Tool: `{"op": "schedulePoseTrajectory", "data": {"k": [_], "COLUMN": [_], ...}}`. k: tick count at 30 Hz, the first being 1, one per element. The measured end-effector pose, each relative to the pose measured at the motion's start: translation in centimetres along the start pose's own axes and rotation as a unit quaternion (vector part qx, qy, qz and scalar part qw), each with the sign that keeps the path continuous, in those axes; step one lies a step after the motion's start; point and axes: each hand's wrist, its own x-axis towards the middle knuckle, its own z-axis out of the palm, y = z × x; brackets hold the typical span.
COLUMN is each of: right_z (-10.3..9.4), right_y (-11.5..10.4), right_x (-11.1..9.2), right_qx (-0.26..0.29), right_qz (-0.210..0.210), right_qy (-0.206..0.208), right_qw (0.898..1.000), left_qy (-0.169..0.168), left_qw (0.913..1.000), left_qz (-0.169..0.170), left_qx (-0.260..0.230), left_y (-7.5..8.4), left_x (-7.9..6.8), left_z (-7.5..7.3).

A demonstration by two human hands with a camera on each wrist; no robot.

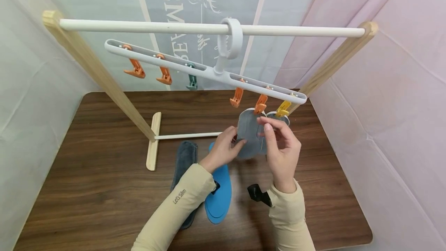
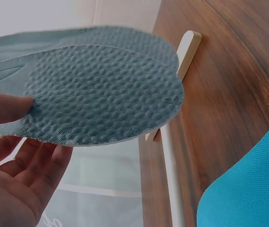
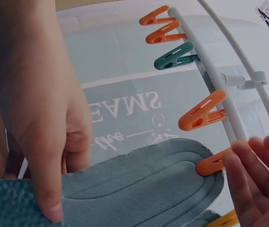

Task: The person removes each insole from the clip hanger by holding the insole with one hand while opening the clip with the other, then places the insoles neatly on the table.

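Under the hanger [image 1: 218,72], right end, my left hand [image 1: 223,148] pinches the insole [image 1: 249,127]; my right hand [image 1: 283,152], relaxed, empty, should test the orange peg [image 1: 260,104].

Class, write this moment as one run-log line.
left hand: holds gray insole; right hand: beside orange clip; orange clip: on gray insole; yellow clip: on second gray insole; blue insole: on table

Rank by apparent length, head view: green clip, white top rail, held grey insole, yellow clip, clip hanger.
1. White top rail
2. Clip hanger
3. Held grey insole, partly hidden
4. Green clip and yellow clip: too alike to rank
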Motion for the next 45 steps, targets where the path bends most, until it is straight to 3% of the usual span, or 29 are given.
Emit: {"op": "schedulePoseTrajectory", "data": {"k": [5,9,18,22,30,45], "right_z": [0.0,-0.1,0.1,0.2,0.7,1.1], "right_y": [0.1,0.3,0.8,1.0,1.8,1.9], "right_x": [0.4,0.6,1.4,1.6,2.3,2.9], "right_qx": [-0.003,-0.021,-0.023,0.002,0.07,0.094], "right_qz": [-0.01,0.0,0.068,0.095,0.078,0.073], "right_qy": [0.035,0.04,-0.013,-0.04,-0.078,-0.074], "right_qw": [0.999,0.999,0.997,0.995,0.991,0.99], "left_qy": [-0.012,-0.016,-0.029,-0.035,-0.05,-0.056], "left_qw": [0.9999,0.9999,0.9995,0.9991,0.9979,0.9979], "left_qz": [0.0,0.0,-0.012,-0.014,-0.028,-0.028], "left_qx": [0.002,0.003,-0.009,-0.02,-0.029,-0.021], "left_y": [0.2,0.4,0.8,0.9,1.0,1.1], "left_x": [-0.2,-0.3,-0.9,-1.0,-1.2,-1.6], "left_z": [-0.1,-0.1,-0.1,-0.1,-0.2,-0.1]}}
